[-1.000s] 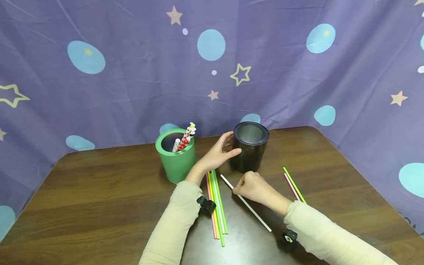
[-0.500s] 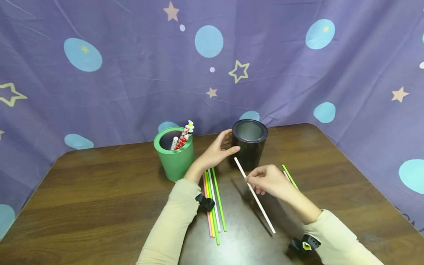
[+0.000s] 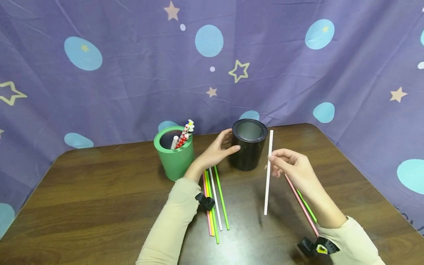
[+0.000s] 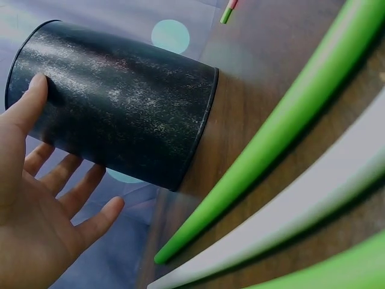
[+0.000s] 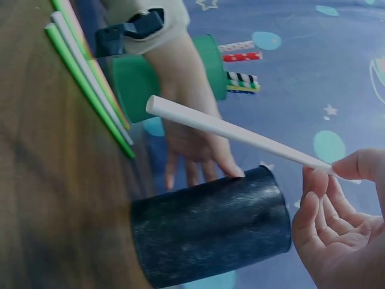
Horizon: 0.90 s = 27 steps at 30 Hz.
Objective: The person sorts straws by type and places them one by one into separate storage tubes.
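Note:
My right hand (image 3: 296,171) pinches a white drinking straw (image 3: 268,184) between thumb and fingertips, near its upper part. It is held nearly upright above the table, just right of a black cylindrical container (image 3: 246,156). My left hand (image 3: 215,151) holds that container at its left side, thumb on the front and fingers toward the back, partly hidden. In the left wrist view the thumb lies on the container's wall (image 4: 120,102). Under my left forearm lie several straws (image 3: 215,198) in pink, yellow, green and white.
To the left stands a green container (image 3: 177,162) with several patterned paper straws (image 3: 183,138) in it. A pink straw (image 3: 301,204) and a green straw (image 3: 308,208) lie on the table (image 3: 99,198) beside my right forearm. A purple curtain (image 3: 139,73) hangs behind.
My right hand has lifted the white straw off the table, moved it right and turned it from slanted to nearly upright. My left hand has stayed at the black container.

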### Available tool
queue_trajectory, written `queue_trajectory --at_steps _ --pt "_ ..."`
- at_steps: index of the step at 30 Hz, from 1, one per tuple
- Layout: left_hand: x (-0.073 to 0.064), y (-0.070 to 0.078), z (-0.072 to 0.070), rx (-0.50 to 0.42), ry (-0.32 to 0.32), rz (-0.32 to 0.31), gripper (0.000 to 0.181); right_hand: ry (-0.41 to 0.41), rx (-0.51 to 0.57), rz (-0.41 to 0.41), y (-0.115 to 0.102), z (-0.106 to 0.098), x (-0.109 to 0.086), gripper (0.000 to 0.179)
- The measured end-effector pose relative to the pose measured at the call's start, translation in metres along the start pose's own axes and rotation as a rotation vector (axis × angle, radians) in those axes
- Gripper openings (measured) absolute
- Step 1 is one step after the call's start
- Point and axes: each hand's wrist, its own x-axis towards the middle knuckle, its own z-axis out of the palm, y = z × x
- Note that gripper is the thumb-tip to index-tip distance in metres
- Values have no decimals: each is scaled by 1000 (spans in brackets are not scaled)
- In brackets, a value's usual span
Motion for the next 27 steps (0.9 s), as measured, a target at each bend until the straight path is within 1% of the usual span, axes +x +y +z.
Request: queue_trajectory --at_steps 4,7,9,12,14,17,19,23,27 --pt "0 1 0 2 -6 -7 67 53 76 -14 -6 -6 3 11" --pt "0 1 0 -4 -2 -12 67 86 115 -54 -11 -9 6 9" --pt "0 1 0 -10 2 -13 67 106 152 -95 -13 -10 9 7" --pt "0 0 0 -15 5 -13 67 145 181 -178 -15 -10 14 7" --pt "-1 0 1 -17 9 -15 68 176 226 -221 -17 -10 18 7" --pt "-2 0 0 -14 17 -18 68 233 310 -268 -21 -10 24 10" --pt "-2 0 0 -11 20 -19 68 276 388 -290 -24 -10 28 12" --pt "-2 0 0 -8 17 -18 68 380 514 -335 -29 -12 38 13" --pt "0 -1 1 -15 11 -7 69 465 565 -377 -30 -13 48 12"
